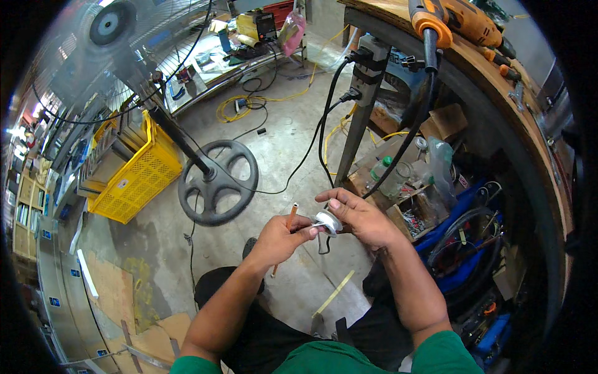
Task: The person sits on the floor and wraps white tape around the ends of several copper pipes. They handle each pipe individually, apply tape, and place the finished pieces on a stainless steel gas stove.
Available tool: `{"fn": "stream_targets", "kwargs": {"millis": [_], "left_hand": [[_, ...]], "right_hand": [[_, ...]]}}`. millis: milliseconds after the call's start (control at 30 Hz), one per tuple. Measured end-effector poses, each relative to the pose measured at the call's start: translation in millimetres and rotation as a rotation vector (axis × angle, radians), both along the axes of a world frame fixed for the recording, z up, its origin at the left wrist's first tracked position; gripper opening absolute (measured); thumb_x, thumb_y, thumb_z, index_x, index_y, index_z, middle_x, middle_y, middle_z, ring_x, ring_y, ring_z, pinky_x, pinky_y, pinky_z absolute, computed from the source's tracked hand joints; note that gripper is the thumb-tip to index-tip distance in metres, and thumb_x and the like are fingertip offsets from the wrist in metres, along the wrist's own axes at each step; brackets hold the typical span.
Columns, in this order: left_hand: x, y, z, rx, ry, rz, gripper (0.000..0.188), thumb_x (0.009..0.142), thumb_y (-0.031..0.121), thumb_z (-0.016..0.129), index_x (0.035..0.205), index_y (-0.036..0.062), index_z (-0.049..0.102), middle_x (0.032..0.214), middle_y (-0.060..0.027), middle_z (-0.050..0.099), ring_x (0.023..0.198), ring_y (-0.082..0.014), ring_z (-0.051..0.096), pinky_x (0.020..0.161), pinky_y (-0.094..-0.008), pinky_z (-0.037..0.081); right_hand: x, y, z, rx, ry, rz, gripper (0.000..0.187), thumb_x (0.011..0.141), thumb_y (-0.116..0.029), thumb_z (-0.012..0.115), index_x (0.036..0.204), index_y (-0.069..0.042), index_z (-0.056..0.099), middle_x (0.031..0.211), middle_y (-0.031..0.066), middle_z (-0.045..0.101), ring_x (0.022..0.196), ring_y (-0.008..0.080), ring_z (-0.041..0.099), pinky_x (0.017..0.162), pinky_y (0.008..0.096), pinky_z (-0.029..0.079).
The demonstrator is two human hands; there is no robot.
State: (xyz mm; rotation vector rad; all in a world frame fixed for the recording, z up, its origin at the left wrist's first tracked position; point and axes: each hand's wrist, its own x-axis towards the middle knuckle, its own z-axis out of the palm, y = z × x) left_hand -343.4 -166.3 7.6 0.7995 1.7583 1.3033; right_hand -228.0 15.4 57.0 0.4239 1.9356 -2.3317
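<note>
In front of my lap, my left hand (278, 239) is closed round a thin orange-brown rod (291, 219) that stands nearly upright, its lower end showing below the palm. The thumb and forefinger of that hand also pinch at the near side of a small white roll (327, 220). My right hand (363, 218) grips the roll from its right side, thumb on top and forefinger stretched out past it. A thin greyish loop hangs just under the roll; whether it belongs to the roll I cannot tell.
A pedestal fan's round base (218, 182) stands ahead left, beside a yellow crate (136, 171). At right, a wooden workbench (492, 81) carries an orange power drill (467, 23); black cables hang from its leg. Boxes of parts (414, 215) sit beneath. Cords cross the floor.
</note>
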Motion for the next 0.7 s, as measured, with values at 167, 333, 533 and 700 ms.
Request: {"fn": "stream_targets", "kwargs": {"millis": [167, 333, 533, 700], "left_hand": [[-1, -2, 16, -0.07, 0.338, -0.007, 0.027, 0.092, 0.027, 0.063, 0.087, 0.0007, 0.068, 0.065, -0.0066, 0.063, 0.059, -0.0146, 0.055, 0.058, -0.0314, 0.044], [-4, -6, 15, -0.042, 0.348, 0.038, 0.03, 0.093, 0.027, 0.062, 0.079, 0.0007, 0.064, 0.058, -0.0058, 0.057, 0.053, -0.0132, 0.05, 0.053, -0.0314, 0.04], [-4, -7, 22, -0.031, 0.192, 0.041, 0.024, 0.093, 0.024, 0.062, 0.085, 0.0026, 0.068, 0.063, -0.0024, 0.058, 0.059, -0.009, 0.05, 0.055, -0.0281, 0.041], [-8, -8, 24, 0.048, 0.084, 0.098, 0.02, 0.093, 0.021, 0.063, 0.086, 0.0023, 0.068, 0.071, 0.0007, 0.06, 0.065, -0.0074, 0.051, 0.06, -0.0251, 0.041]], "right_hand": [[4, 2, 4, -0.053, 0.011, 0.018, 0.04, 0.101, -0.033, 0.052, 0.127, -0.003, 0.053, 0.099, 0.0039, 0.06, 0.088, 0.009, 0.056, 0.074, 0.0254, 0.047], [5, 1, -2, -0.035, 0.016, 0.059, 0.037, 0.1, -0.025, 0.055, 0.127, 0.0, 0.051, 0.096, 0.0042, 0.061, 0.085, 0.0103, 0.058, 0.075, 0.0246, 0.047], [3, 0, -15, 0.161, -0.006, 0.076, 0.035, 0.097, -0.027, 0.059, 0.12, 0.0, 0.058, 0.09, 0.0053, 0.063, 0.082, 0.012, 0.059, 0.075, 0.0277, 0.049], [-1, -11, -14, 0.369, -0.098, 0.111, 0.031, 0.095, -0.029, 0.063, 0.112, -0.003, 0.065, 0.09, 0.0031, 0.064, 0.088, 0.0117, 0.058, 0.079, 0.0294, 0.047]]}}
